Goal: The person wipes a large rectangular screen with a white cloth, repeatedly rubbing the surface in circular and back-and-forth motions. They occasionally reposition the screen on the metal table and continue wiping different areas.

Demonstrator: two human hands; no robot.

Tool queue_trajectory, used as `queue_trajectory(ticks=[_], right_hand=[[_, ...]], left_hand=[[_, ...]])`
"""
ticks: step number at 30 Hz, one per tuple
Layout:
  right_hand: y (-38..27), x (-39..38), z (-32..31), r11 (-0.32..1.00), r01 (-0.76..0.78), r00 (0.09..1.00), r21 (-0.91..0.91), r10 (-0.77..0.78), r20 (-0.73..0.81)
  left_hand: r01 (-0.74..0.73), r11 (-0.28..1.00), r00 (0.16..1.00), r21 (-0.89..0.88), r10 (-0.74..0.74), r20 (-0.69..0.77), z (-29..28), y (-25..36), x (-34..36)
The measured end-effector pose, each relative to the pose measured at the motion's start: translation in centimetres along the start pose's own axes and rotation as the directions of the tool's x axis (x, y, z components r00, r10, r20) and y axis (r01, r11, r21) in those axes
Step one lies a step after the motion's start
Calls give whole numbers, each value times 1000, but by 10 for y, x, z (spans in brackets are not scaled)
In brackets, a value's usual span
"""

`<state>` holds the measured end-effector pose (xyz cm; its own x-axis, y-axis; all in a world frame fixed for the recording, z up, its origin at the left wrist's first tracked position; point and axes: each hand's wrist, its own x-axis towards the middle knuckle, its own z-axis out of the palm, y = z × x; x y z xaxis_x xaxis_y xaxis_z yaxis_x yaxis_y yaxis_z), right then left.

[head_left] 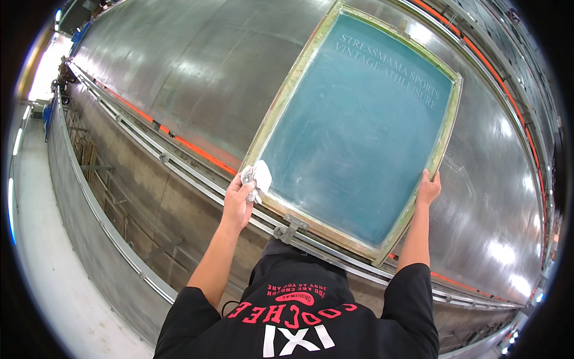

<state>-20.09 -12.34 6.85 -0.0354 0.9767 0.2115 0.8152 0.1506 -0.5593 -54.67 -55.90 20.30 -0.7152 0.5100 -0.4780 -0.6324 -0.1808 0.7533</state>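
A large screen printing frame [353, 131] with teal mesh and a greenish-yellow taped border lies tilted over a long metal table. Pale lettering runs across its far end. My left hand [237, 200] pinches a crumpled white cloth [257, 179] at the frame's near left corner; whether its fingers also grip the border is hidden. On the right border, toward the near end, my right hand [428, 188] is closed around the edge with its thumb side up. A metal bracket [291, 227] sits at the frame's near edge, on the table rail, between my two arms.
The shiny metal table [203, 78] stretches far to the left and right under the frame. Along its near side run a metal rail [143, 140] and an orange-red strip [203, 154]. Lower left, a grey panel [89, 203] borders a pale floor [54, 257].
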Motion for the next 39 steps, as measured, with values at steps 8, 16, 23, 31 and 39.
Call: queue_trajectory(ticks=[8, 16, 23, 31, 39], right_hand=[[13, -5, 17, 990, -79, 997, -117, 76, -33], [9, -15, 28, 988, -46, 998, -148, 39, -54], [-8, -9, 25, 984, -67, 997, -163, 62, -40], [-6, -18, 14, 979, -83, 997, -185, 80, -24], [-13, -6, 17, 967, -149, 989, -206, 147, -27]], left_hand=[[-350, 523, 933, 777, 267, 241, 1, -38, 24], [-662, 114, 707, 741, 423, 566, 112, -73, 112], [-818, -33, 553, 574, 227, 801, 187, -138, 178], [-859, -81, 502, 506, 63, 863, 208, -167, 125], [-628, -495, 712, 600, -54, 700, 138, -127, 149]])
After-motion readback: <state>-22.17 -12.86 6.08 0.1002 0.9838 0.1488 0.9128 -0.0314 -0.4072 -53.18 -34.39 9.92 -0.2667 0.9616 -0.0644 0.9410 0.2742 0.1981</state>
